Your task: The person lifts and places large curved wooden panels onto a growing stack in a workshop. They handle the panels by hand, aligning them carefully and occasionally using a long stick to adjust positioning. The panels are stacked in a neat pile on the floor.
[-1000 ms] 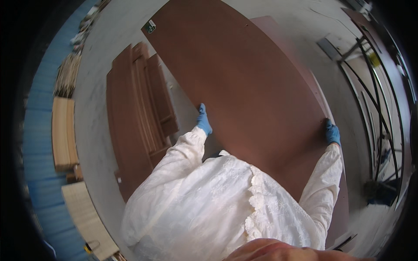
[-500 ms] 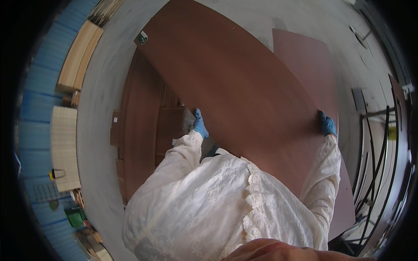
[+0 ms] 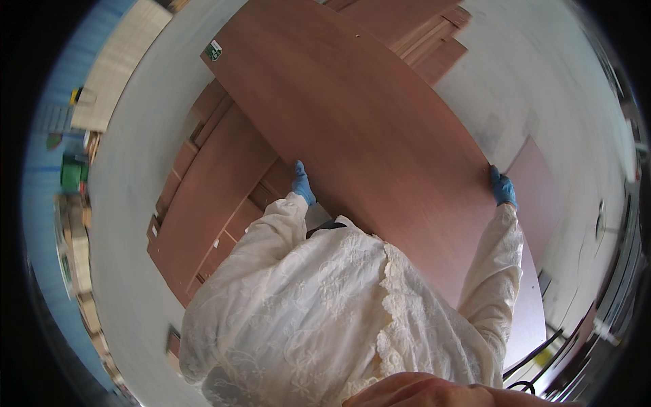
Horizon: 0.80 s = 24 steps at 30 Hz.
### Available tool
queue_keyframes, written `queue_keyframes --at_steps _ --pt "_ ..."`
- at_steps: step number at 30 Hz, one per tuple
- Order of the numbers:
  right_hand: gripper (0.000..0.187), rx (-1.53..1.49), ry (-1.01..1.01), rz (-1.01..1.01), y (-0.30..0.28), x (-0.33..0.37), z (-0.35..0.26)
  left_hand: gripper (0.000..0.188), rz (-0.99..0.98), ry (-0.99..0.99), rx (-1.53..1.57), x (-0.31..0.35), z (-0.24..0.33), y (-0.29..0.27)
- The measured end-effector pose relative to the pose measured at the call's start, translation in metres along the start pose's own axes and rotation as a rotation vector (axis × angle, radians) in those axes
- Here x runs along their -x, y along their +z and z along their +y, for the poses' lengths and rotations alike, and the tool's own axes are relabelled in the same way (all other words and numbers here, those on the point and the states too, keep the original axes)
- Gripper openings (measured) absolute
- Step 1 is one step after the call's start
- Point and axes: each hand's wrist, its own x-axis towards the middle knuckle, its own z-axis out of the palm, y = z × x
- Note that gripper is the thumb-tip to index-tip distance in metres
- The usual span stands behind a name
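A long, flat reddish-brown panel [image 3: 366, 115] spans the middle of the view, held slantwise in front of my body. It has a small green and white label [image 3: 213, 51] at its far left corner. My left hand [image 3: 302, 184], in a blue glove, is closed on the panel's left edge, thumb pointing up along it. My right hand [image 3: 502, 187], gloved too, grips the right edge, its fingers curled partly out of sight. The panel's near end passes behind my right sleeve.
Below left lies a stack of brown boards [image 3: 224, 176], partly covered by the panel. More brown boards [image 3: 434, 51] are on the floor at the far side. A pinkish-brown sheet [image 3: 532, 193] lies beyond my right hand. Pale boards [image 3: 122, 64] stand along the blue wall at left.
My body has turned to the left with the panel held between both hands. The floor stacks and wall items have swung round clockwise in view; both hands keep their grip.
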Motion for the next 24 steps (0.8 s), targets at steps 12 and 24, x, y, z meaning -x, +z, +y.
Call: queue_keyframes --at_steps 12,24 --pt "0.071 0.129 -0.613 -0.114 0.005 -0.209 -0.234 0.092 0.409 0.010 0.417 0.071 -0.009 0.012" --pt "0.063 0.168 -1.087 -0.319 0.043 -0.190 -0.546 0.096 0.050 0.352 0.901 0.026 -0.056 -0.068"
